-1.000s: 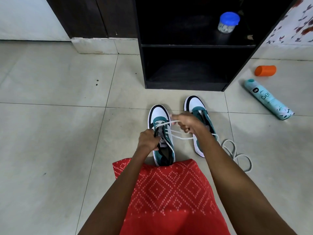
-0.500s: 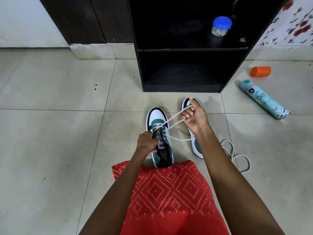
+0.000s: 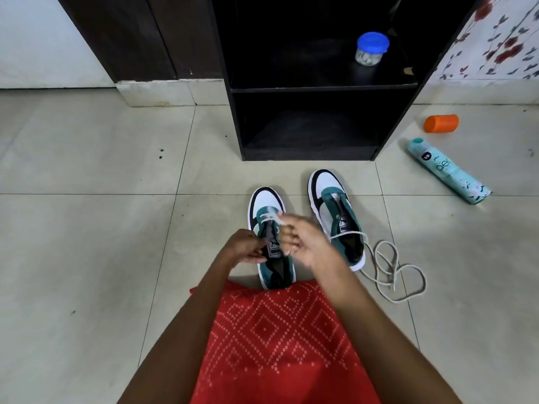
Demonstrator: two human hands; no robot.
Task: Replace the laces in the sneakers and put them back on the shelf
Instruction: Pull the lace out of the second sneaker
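Two teal, white and black sneakers stand on the tiled floor, toes toward a black shelf unit. The left sneaker has a white lace threaded through its lowest eyelets. My left hand grips that sneaker at the tongue. My right hand hovers over it, blurred, pinching the lace near the eyelets. The right sneaker stands beside it, with a lace running from its opening into a loose pile of white lace on the floor at the right.
A jar with a blue lid sits on the upper shelf; the lower shelf is dark. An orange cap and a teal spray can lie on the floor at the right. Red patterned cloth covers my lap.
My right hand had pulled the lace out taut toward the right sneaker's toe; it has now come back down over the left sneaker's eyelets. The left hand has stayed on the tongue.
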